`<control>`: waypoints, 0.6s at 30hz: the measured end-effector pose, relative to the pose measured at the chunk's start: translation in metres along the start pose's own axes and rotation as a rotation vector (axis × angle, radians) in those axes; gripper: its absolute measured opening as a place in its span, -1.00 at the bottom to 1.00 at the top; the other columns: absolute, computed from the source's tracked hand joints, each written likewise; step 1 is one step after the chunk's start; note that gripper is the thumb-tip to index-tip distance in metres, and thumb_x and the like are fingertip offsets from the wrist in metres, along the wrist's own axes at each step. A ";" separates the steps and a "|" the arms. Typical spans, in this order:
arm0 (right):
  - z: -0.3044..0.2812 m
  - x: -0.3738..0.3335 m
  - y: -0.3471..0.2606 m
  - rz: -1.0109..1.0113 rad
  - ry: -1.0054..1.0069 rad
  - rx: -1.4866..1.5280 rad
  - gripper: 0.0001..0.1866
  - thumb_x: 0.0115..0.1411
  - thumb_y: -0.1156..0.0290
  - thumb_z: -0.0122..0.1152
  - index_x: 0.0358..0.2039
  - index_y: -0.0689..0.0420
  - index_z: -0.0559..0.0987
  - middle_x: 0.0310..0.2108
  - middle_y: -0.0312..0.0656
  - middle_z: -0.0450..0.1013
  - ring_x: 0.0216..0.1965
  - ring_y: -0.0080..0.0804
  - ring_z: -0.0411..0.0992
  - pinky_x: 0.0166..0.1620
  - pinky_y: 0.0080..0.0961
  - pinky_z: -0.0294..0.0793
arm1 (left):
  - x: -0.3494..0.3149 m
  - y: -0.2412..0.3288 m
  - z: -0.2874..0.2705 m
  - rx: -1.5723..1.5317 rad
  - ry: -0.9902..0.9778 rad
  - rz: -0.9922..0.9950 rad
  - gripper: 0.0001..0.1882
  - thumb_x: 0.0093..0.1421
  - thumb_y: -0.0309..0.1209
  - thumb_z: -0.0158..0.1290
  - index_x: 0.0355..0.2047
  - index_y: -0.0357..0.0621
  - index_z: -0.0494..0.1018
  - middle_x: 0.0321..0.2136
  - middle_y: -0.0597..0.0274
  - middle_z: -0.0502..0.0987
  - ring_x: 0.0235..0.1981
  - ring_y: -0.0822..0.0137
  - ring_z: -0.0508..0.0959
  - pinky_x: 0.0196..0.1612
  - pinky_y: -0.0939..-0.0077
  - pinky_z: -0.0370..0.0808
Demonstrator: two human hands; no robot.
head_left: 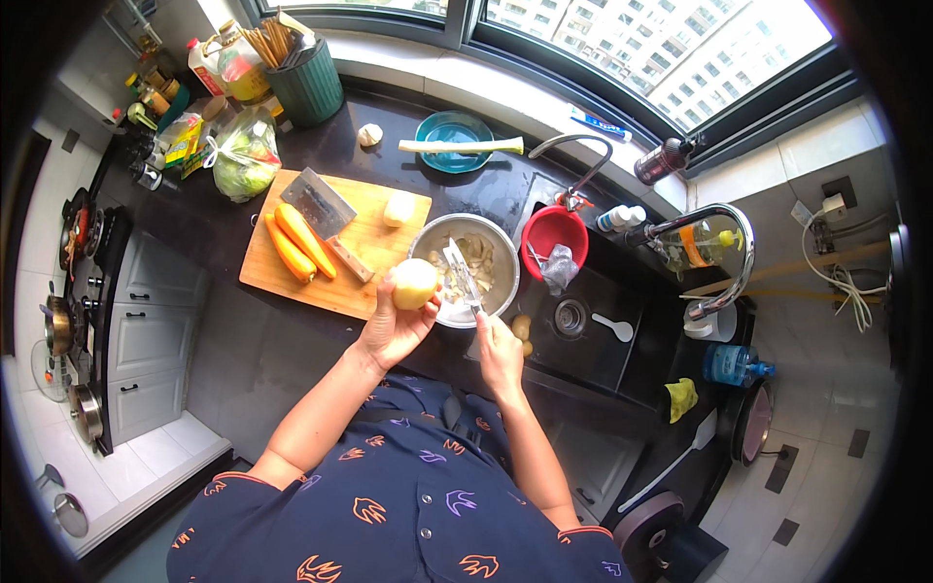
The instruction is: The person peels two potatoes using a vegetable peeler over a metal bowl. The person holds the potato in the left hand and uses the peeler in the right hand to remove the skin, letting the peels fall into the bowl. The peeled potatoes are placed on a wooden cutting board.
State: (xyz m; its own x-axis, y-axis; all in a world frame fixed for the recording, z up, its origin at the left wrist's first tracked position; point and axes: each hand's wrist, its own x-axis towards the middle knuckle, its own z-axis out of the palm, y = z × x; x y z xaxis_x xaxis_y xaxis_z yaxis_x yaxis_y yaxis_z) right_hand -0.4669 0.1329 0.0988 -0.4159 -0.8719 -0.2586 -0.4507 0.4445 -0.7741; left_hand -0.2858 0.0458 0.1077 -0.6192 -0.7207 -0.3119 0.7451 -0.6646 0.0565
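Note:
My left hand (391, 328) holds a peeled yellow potato (415, 283) by the near edge of a metal bowl (504, 264). Closed around a peeler's handle, my right hand (500, 350) keeps the peeler (461, 266) above the bowl, its head apart from the potato. Pale peelings (479, 255) lie in the bowl. On the wooden cutting board (374, 255) to the left are carrots (299, 241), a cleaver (319, 203) and a second pale, peeled piece (398, 208). Unpeeled potatoes (522, 328) rest at the sink's left side.
The sink (593, 361) on the right holds a white spoon (612, 326) and a red basin (537, 229) with a plastic bag (558, 269). Behind the board stand a teal bowl (452, 130) with a long pale stalk (462, 147) across it, garlic (369, 135) and bagged greens (245, 165).

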 end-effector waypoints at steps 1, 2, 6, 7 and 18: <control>0.001 -0.001 -0.003 -0.036 0.024 0.022 -0.53 0.38 -0.02 0.00 -0.40 0.15 0.52 -0.56 0.08 0.47 -0.47 0.14 0.48 -0.41 -0.09 0.39 | 0.001 -0.001 -0.001 -0.031 0.034 0.002 -0.29 0.02 -0.17 0.40 0.09 -0.19 0.34 -0.08 0.04 0.45 -0.08 0.21 0.49 -0.02 0.48 0.58; 0.002 -0.002 -0.008 -0.071 0.047 0.044 -0.55 0.38 0.01 0.02 -0.40 0.16 0.52 -0.57 0.09 0.45 -0.49 0.14 0.47 -0.43 -0.11 0.38 | 0.003 -0.003 -0.001 -0.002 0.050 0.005 -0.29 0.02 -0.16 0.40 0.09 -0.18 0.34 -0.07 0.04 0.45 -0.07 0.21 0.49 -0.03 0.48 0.58; -0.005 -0.014 -0.037 -0.210 0.037 0.116 -0.62 0.36 0.07 0.08 -0.40 0.15 0.51 -0.66 0.04 0.39 -0.60 0.03 0.44 -0.51 -0.24 0.37 | 0.004 -0.006 -0.002 0.079 0.080 0.006 -0.35 0.09 -0.13 0.34 0.09 -0.14 0.36 -0.05 0.07 0.48 -0.03 0.20 0.49 0.01 0.41 0.55; -0.008 -0.015 -0.043 -0.279 0.048 0.097 -0.63 0.35 0.07 0.11 -0.38 0.13 0.53 -0.68 -0.01 0.38 -0.61 -0.02 0.45 -0.51 -0.26 0.38 | 0.005 -0.006 0.003 0.105 0.093 0.023 -0.37 0.10 -0.13 0.32 0.09 -0.13 0.37 -0.04 0.08 0.49 -0.02 0.20 0.49 0.03 0.38 0.54; -0.004 0.011 -0.005 -0.050 -0.074 -0.219 -0.54 0.35 -0.09 -0.01 -0.28 0.05 0.61 -0.52 0.09 0.50 -0.38 0.13 0.53 -0.35 -0.10 0.47 | -0.003 -0.003 0.013 0.067 -0.076 -0.071 -0.36 0.07 -0.05 0.30 0.01 -0.20 0.38 -0.09 0.00 0.43 -0.12 0.20 0.46 -0.08 0.49 0.51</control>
State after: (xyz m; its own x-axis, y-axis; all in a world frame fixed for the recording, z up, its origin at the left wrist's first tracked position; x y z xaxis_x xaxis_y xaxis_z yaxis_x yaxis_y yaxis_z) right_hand -0.4730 0.1217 0.1022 -0.3335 -0.9029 -0.2712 -0.6331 0.4276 -0.6452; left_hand -0.2896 0.0473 0.1211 -0.6889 -0.6823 -0.2447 0.6818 -0.7246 0.1008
